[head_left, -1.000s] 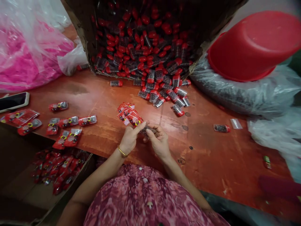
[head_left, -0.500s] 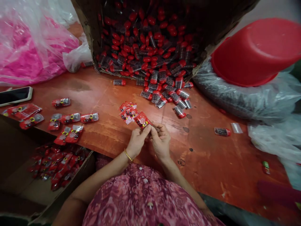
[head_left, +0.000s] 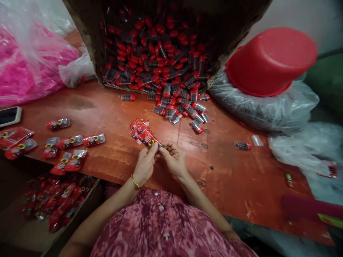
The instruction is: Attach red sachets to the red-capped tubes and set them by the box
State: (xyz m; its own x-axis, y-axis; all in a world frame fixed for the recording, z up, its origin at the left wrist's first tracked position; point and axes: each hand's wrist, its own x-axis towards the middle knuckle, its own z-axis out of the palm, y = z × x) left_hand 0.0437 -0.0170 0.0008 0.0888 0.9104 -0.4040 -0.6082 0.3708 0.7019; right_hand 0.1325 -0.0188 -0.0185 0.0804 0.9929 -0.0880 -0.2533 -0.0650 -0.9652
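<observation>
My left hand (head_left: 145, 164), with a gold bangle at the wrist, pinches a red printed wrapper (head_left: 149, 138) between thumb and fingers. At the wrapper's near right end, the thumb and fingertips of my right hand (head_left: 174, 160) close on its edge. What lies inside that end is hidden by my fingers. Just beyond my hands, a small heap of red printed wrappers (head_left: 136, 125) lies on the table, partly overlapped by the held one. Red-capped clear tubes of dark beads (head_left: 175, 89) spill toward me from a cardboard box (head_left: 92, 53).
Several filled red packets (head_left: 71, 141) lie on the left of the table (head_left: 118, 157). Below them an open carton holds more packets (head_left: 57, 196). A phone (head_left: 10, 116) and a pink-filled bag (head_left: 34, 64) are far left. At right, a red bucket (head_left: 270, 60) rests on a clear sack (head_left: 257, 110).
The view has swung a little to the right, so everything appears further left. Both hands have shifted the wrapper slightly left, over the small heap. My grip looks much the same.
</observation>
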